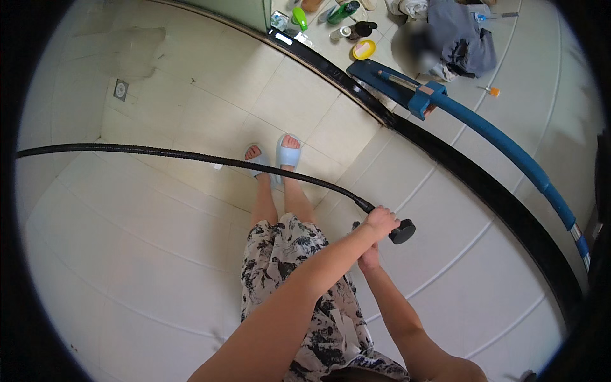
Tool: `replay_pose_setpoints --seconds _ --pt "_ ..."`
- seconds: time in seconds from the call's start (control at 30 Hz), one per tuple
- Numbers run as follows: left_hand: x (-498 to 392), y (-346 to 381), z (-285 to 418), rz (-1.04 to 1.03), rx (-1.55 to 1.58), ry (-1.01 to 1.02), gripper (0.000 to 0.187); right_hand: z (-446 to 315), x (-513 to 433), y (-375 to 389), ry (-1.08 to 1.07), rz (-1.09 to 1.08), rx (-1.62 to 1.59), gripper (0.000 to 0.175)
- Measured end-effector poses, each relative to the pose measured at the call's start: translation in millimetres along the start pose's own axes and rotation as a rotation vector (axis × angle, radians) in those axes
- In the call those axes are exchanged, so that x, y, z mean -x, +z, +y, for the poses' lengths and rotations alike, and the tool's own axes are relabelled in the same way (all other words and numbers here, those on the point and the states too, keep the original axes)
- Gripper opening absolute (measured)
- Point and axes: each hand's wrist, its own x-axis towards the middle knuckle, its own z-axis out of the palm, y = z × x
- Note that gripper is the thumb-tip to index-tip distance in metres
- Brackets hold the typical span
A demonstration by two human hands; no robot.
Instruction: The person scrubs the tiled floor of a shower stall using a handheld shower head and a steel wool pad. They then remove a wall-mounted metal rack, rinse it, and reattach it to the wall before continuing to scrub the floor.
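My left hand (380, 222) is wrapped around the handle of a black hand shower. Its round head (402, 232) sticks out beyond my fingers, to the right. From the other end of the handle a black ribbed shower hose (191, 154) stretches in a long arc to the left edge of the picture. My right hand (368, 259) is just below, largely covered by my left forearm. Beside it a small dark fitting (355, 225) shows past the forearm; whether my right hand touches it cannot be seen.
Beneath my slippers (288, 155) is a tiled floor with a square drain (121, 90). A black threshold (329, 71) and glass panel (229, 12) border the shower area. Beyond are a blue flat mop (491, 129), several bottles (343, 13), a yellow soap dish (364, 49) and grey clothing (458, 36).
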Motion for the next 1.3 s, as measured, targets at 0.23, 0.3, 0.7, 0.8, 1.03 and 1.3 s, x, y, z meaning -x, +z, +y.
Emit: replay_pose_setpoints --seconds 0.23,0.3,0.7,0.8,1.03,1.3 --pt "-7.4 8.4 -63.5 0.079 -0.168 -0.039 0.025 10.0 -14.6 19.6 0.122 0.148 0.066 0.034" --pt "-3.4 2.6 -94.3 0.108 -0.229 -0.087 0.019 13.4 -18.5 23.0 0.082 0.112 0.074 0.032" --pt "214.3 -148.4 -291.5 0.217 -0.442 -0.720 0.022 -26.6 -32.5 96.9 -0.098 -0.132 0.208 0.032" --pt "271.6 -176.7 -296.2 0.193 -0.450 -0.790 0.028 -50.7 -29.9 123.2 -0.089 -0.154 0.287 0.032" --pt "302.4 -147.8 -236.5 0.547 -0.462 -0.542 0.032 -79.7 -15.4 160.7 -0.194 -0.349 0.506 0.032" --pt "285.0 -187.2 -259.7 0.551 -0.542 -0.836 0.034 -107.9 -12.0 211.8 -0.272 -0.435 0.657 0.033"
